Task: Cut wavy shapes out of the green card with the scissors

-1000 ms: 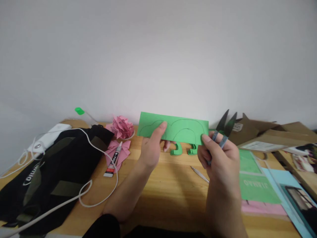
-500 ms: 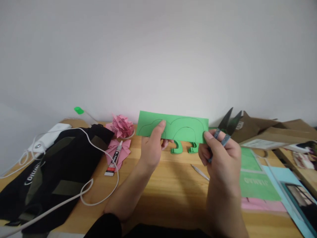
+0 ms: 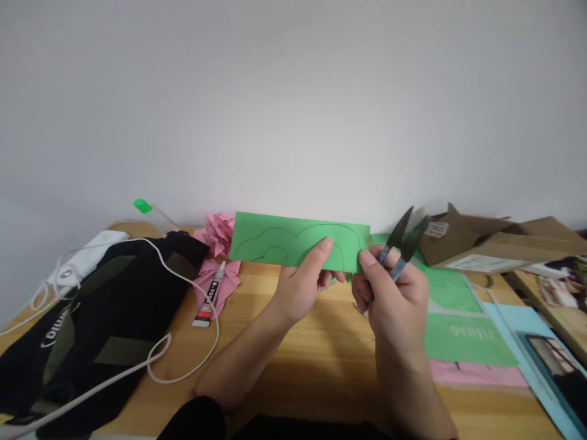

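Observation:
A strip of green paper (image 3: 263, 229) with curved outlines drawn on it is held up above the table. My left hand (image 3: 300, 290) pinches its lower edge right of the middle, thumb in front and fingers behind. My right hand (image 3: 397, 302) grips a pair of scissors (image 3: 398, 244) by the handles, blades apart and pointing up. Its thumb and a fingertip also hold the strip's right end. Behind the hands, cut green pieces are mostly hidden, and a pen (image 3: 361, 310) peeks out beside the right hand.
To the left lie a black bag (image 3: 123, 305), a white cable (image 3: 217, 333), a pink paper flower (image 3: 217, 234) and a glue tube (image 3: 211, 293). On the right are green packs (image 3: 472, 342), a phone (image 3: 557, 360) and a brown cardboard box (image 3: 499, 244). A wall rises behind the wooden table (image 3: 293, 373).
The green strip and both hands have shifted left, and my left hand now grips nearer the strip's right end. The scissors have moved left and tilted more to the right.

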